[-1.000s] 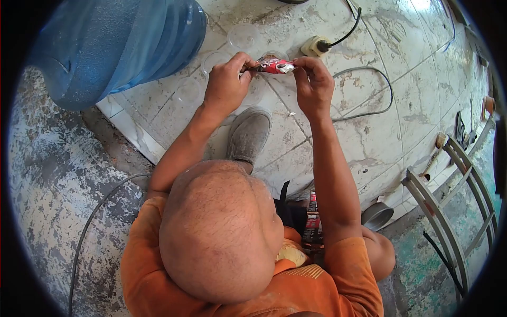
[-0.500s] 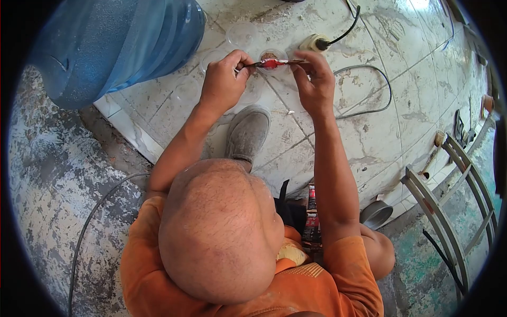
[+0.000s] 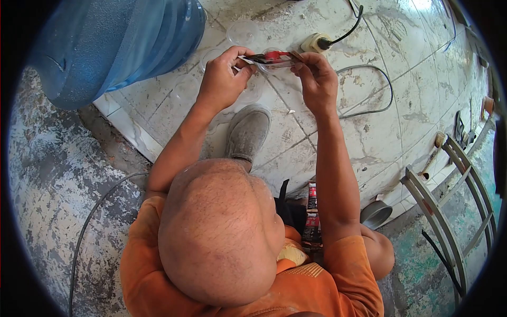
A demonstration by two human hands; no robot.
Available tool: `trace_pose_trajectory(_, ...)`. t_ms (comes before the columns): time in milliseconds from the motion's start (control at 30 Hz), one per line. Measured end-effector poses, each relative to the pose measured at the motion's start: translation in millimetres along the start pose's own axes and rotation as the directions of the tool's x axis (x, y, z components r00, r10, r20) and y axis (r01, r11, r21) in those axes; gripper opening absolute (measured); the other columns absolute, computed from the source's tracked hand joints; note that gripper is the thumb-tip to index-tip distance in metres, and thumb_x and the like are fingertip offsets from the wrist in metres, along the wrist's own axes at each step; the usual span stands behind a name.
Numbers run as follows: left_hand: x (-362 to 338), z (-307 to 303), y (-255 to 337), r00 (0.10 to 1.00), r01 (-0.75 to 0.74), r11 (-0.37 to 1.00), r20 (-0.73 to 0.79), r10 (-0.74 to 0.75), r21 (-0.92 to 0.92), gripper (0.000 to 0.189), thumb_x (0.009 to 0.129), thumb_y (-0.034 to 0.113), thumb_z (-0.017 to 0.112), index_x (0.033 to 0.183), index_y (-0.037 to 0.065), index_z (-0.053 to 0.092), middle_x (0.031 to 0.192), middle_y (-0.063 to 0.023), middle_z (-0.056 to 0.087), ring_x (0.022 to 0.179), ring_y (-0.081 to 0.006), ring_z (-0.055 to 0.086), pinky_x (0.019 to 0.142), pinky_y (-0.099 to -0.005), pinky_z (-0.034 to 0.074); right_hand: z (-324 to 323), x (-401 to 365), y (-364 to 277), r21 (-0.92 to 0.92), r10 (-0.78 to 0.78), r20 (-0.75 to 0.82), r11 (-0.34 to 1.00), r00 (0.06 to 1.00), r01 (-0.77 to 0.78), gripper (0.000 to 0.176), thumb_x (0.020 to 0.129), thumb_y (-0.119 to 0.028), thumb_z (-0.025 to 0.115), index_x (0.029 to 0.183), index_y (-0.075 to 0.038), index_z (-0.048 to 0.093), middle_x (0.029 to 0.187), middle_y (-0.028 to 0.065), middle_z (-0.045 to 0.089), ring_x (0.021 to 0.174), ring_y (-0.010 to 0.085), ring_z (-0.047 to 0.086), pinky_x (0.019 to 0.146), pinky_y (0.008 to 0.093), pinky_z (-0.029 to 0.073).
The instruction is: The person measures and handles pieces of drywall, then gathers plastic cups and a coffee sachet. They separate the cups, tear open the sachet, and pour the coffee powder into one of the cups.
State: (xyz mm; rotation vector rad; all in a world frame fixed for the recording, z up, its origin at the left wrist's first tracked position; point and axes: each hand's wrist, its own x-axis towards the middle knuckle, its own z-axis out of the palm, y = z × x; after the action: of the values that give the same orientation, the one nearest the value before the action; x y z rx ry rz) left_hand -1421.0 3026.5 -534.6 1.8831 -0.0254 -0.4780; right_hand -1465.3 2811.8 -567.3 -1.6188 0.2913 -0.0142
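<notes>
Here, a red sachet [image 3: 272,57] was held stretched between both hands, above the tiled floor [image 3: 369,132]. Its left end was pinched by the closed fingers of the left hand [image 3: 224,79], and its right end was pinched in the same way by the right hand [image 3: 315,82]. Clear plastic cups [image 3: 243,33] were seen on the floor just under and beyond the sachet. A big blue water bottle [image 3: 116,42] was laid at the far left. A grey shoe [image 3: 248,132] was placed on the near side of the hands, and a white plug [image 3: 315,43] was seen just beyond the right hand.
</notes>
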Motion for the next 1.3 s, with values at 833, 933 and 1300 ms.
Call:
trace_pose_trajectory(833, 2.5, 9.4, -11.6, 0.926, -0.308, 0.903, -0.122, 0.356, 0.300, 0.015, 0.083, 0.001, 0.071, 0.097, 0.006, 0.069, 0.074, -0.0097, 0.070, 0.063, -0.0162, 0.067, 0.059, -0.0292, 0.049, -0.5, 4.3, -4.8, 0.111, -0.049, -0.021, 0.993, 0.999, 0.051, 0.020, 0.086, 0.008, 0.060, 0.104, 0.000, 0.060, 0.092, 0.0073, 0.066, 0.086, 0.0133, 0.066, 0.078, 0.0256, 0.053)
trace_pose_trajectory(933, -0.7, 11.5, -6.5, 0.915, -0.337, 0.881, -0.106, 0.390, 0.333, 0.016, 0.083, 0.002, 0.072, 0.098, 0.006, 0.069, 0.080, -0.0102, 0.071, 0.067, -0.0177, 0.068, 0.061, -0.0298, 0.050, -3.6, 4.2, -15.3, -0.047, -0.055, 0.059, 0.997, 0.997, 0.058, 0.022, 0.082, 0.005, 0.066, 0.103, -0.001, 0.063, 0.091, 0.0075, 0.065, 0.083, 0.0163, 0.067, 0.075, 0.0274, 0.052)
trace_pose_trajectory(1300, 3.3, 12.9, -6.6, 0.911, -0.371, 0.890, -0.080, 0.404, 0.266, 0.018, 0.082, 0.000, 0.071, 0.099, 0.005, 0.069, 0.088, -0.0104, 0.072, 0.074, -0.0210, 0.070, 0.066, -0.0306, 0.051, 0.6, 9.1, -20.7, -0.412, -0.295, 0.122, 0.854, 0.948, 0.319, 0.017, 0.076, 0.004, 0.068, 0.092, -0.004, 0.069, 0.086, 0.0100, 0.065, 0.079, 0.0257, 0.066, 0.070, 0.0334, 0.052)
